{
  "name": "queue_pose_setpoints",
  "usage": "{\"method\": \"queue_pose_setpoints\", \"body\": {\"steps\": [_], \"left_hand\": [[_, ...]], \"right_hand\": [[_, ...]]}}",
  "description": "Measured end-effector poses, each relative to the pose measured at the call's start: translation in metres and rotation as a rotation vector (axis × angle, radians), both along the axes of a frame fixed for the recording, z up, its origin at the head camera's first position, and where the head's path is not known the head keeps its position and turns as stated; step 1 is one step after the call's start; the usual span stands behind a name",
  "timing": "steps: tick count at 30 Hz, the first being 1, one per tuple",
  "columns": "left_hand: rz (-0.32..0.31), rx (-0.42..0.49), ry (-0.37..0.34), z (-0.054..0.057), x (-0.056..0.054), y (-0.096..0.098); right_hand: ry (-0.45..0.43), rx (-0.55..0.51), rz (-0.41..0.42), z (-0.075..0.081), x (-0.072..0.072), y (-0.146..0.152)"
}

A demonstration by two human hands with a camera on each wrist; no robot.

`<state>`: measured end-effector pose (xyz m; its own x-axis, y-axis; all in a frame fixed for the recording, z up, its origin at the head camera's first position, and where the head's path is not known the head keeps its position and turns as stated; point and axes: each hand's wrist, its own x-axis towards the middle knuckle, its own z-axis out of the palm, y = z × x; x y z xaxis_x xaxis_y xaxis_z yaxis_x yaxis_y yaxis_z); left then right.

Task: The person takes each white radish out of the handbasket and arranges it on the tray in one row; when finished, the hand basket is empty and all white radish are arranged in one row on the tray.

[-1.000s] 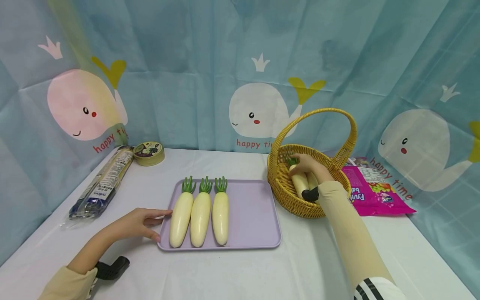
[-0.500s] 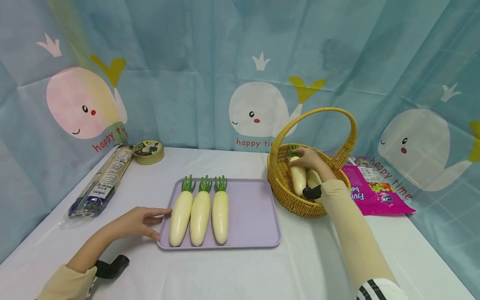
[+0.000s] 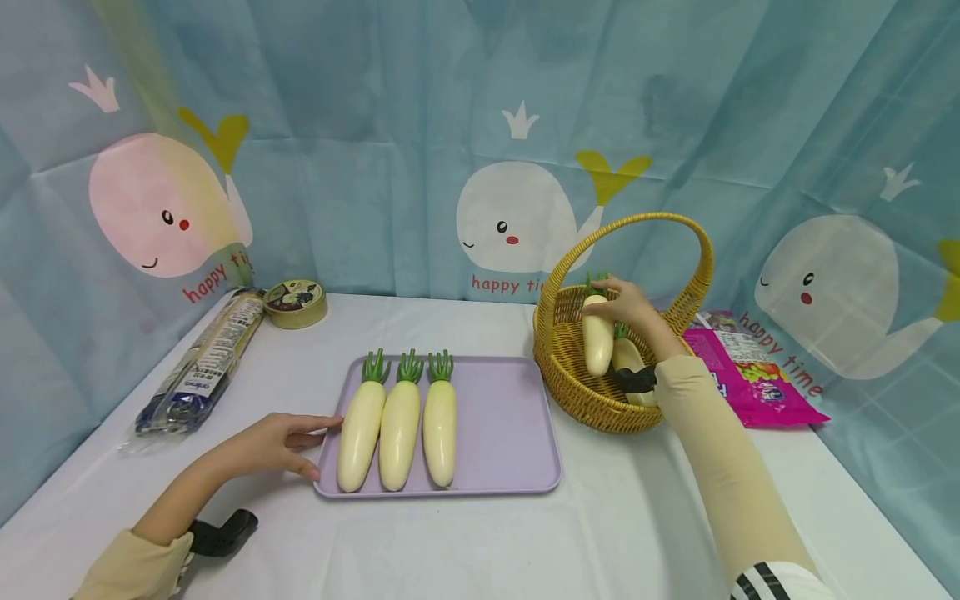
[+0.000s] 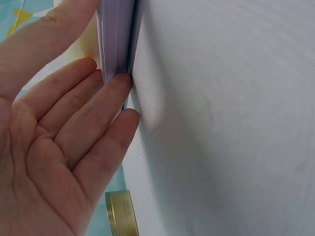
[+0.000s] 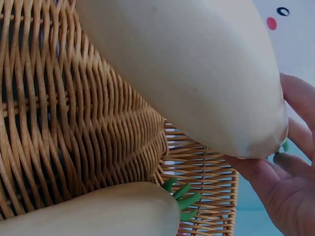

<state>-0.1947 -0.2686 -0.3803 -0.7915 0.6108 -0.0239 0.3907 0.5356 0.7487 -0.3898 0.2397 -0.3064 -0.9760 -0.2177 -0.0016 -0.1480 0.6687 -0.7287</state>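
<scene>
A person's right hand [image 3: 626, 308] pinches a white radish [image 3: 597, 342] near its leafy green top, thumb and fingers drawn in on the root, over the opening of a woven basket [image 3: 585, 408] on a white-covered surface [image 3: 450, 550]. The radish slants beneath the basket's arched handle; whether its lower end touches the weave cannot be told. A second radish [image 3: 628, 358] lies inside the basket, partly hidden by the right wrist's dark strap [image 3: 635, 380], and the wrist view shows it apart from the one in hand. Across the surface, the left hand [image 3: 270, 450] holds its fingers extended and spread, tips at the left edge of a lilac tray [image 3: 510, 433]. Three white radishes [image 3: 400, 437] lie side by side on the tray's left half, leaves pointing away from the person. A bright pink snack bag [image 3: 750, 383] lies just right of the basket, while a long clear-wrapped packet [image 3: 202, 367] and a round gold tin [image 3: 296, 304] sit at the far left. Behind it all hangs a blue curtain [image 3: 360, 208] printed with smiling whales and the words "happy time."
</scene>
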Motion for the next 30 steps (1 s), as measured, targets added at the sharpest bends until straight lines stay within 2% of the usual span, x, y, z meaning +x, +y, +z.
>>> {"method": "queue_pose_setpoints", "body": {"steps": [7,13,30], "left_hand": [[0.004,-0.002,-0.010,0.000,-0.001,0.000],[0.007,0.015,-0.034,0.000,-0.001,-0.001],[-0.008,0.020,-0.012,0.000,0.000,-0.001]], "right_hand": [[-0.031,-0.083,-0.038,0.002,0.006,0.003],[-0.020,-0.162,-0.055,0.005,0.011,0.001],[0.001,-0.255,-0.051,0.013,0.036,0.002]]}}
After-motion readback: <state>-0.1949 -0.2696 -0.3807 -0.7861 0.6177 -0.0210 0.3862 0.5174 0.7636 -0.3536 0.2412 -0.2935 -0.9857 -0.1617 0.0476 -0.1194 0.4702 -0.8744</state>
